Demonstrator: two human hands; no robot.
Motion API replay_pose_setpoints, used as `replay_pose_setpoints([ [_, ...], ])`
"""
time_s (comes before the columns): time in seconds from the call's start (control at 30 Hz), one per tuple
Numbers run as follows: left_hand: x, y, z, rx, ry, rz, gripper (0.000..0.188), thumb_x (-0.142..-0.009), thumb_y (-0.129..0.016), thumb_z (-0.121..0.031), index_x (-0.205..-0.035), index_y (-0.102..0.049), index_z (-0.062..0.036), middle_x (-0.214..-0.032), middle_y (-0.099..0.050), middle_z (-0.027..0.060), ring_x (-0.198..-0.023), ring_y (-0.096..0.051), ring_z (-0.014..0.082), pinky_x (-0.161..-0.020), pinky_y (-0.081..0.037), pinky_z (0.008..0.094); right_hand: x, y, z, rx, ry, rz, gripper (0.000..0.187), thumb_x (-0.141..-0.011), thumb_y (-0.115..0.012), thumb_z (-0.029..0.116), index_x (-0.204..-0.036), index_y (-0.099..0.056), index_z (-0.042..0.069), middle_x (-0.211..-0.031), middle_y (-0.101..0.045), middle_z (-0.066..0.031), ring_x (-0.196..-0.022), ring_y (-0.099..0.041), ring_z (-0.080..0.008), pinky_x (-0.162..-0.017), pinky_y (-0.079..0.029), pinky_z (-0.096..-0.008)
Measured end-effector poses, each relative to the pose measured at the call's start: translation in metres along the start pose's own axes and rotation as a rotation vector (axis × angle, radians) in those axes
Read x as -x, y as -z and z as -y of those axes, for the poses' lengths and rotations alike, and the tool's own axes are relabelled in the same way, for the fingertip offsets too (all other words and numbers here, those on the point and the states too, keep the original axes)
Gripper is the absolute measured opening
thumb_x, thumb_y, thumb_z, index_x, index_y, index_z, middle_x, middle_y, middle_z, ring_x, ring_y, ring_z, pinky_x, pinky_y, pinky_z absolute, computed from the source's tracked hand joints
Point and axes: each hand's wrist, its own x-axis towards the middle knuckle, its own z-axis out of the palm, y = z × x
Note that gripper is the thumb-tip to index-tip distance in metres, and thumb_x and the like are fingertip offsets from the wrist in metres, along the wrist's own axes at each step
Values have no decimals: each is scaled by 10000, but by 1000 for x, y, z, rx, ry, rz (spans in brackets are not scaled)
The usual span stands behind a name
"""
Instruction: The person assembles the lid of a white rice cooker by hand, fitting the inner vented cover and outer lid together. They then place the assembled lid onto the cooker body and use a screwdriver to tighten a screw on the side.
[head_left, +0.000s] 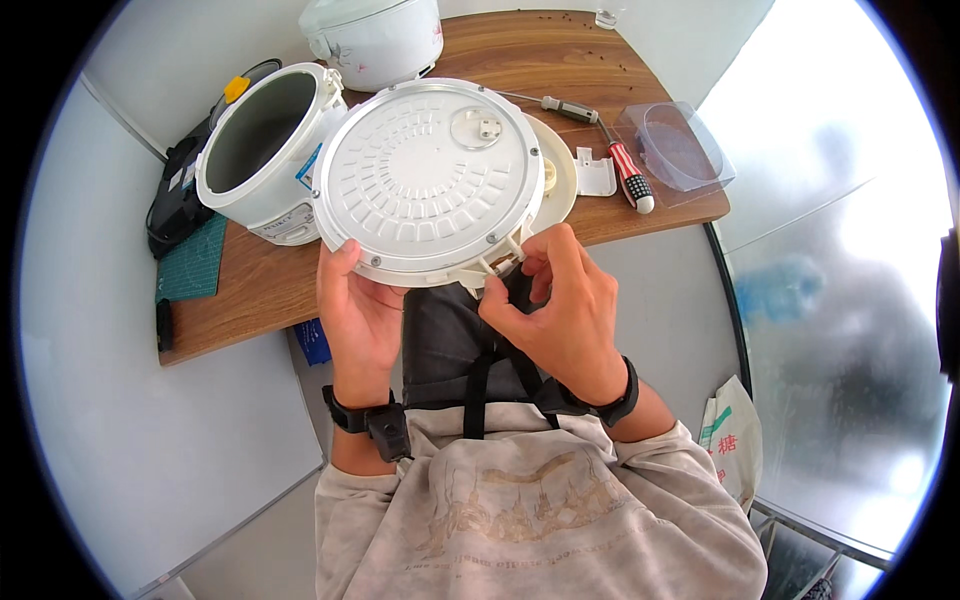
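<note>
I've got the left hand (362, 312) clamped on a round white plastic lid (415, 185) with silver metal face; right hand (565, 305) curled at its hinge end, pinch unclear. Lid's off, face screws in; hinge end looks unfinished. Beyond grip: brown wooden table (520, 50), open white cylindrical cooker body (252, 212) left; frosted glass panel (830, 190) far right.

Left grip (360, 312): clasped at the lid's (430, 185) near-left rim, thumb above, fingers beneath and partly hidden. Right grip (565, 300): back upward at the lid's near-right edge, thumb and forefinger bent toward each other, remaining fingers curled. Both forearms reach in from the lid's near side, wrists well apart.
</note>
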Motion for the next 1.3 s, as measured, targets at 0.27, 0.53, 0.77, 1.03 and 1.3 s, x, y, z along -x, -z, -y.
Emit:
replay_pose_setpoints([
  [0.27, -1, 8, -1, 23, 20, -62, 548, -957, -517, -261, -1415, -396, 15, -1406, -517, 132, -1266, -545, 248, -1024, -501, 407, 0, -1, -3, -26, 71, 5, 364, -704, -803, 227, -911, -544, 76, -733, -616, -28, -570, -631, -171, -490, -480, -285],
  [0.53, 9, 51, -14, 13, 128, -111, 654, -888, -534, -301, -1444, -391, 13, -1426, -493, 151, -1281, -509, 267, -1067, -409, 392, -37, 24, -96, 125, -149, -67, 315, -884, -704, 242, -1047, -565, 11, -763, -656, -93, -590, -624, -215, -597, -501, -346],
  [0.77, 19, 91, -28, -3, 146, -189, 607, -873, -529, -321, -1338, -496, 69, -1327, -576, 176, -1204, -565, 280, -1031, -438, 391, -56, 10, -123, -135, -486, 349, 536, -905, -678, 251, -1309, -442, -10, -861, -689, -169, -701, -699, -231, -602, -539, -329],
  [1.03, 23, 96, -31, 59, 177, -117, 521, -914, -515, -352, -1271, -579, 23, -1240, -637, 152, -1121, -617, 262, -974, -489, 378, -68, 7, -145, -601, -676, 409, 746, -880, -662, 141, -1480, -256, -39, -977, -655, -157, -659, -676, -181, -534, -554, -274],
  [1.3, 17, 93, -31, -6, 140, -284, 409, -898, -562, -368, -1099, -633, -19, -1124, -657, 123, -1042, -620, 233, -915, -496, 368, -77, 13, -149, -762, -684, 423, 610, -864, -576, 57, -1407, -337, -82, -945, -628, -114, -633, -656, -168, -538, -550, -254],
])
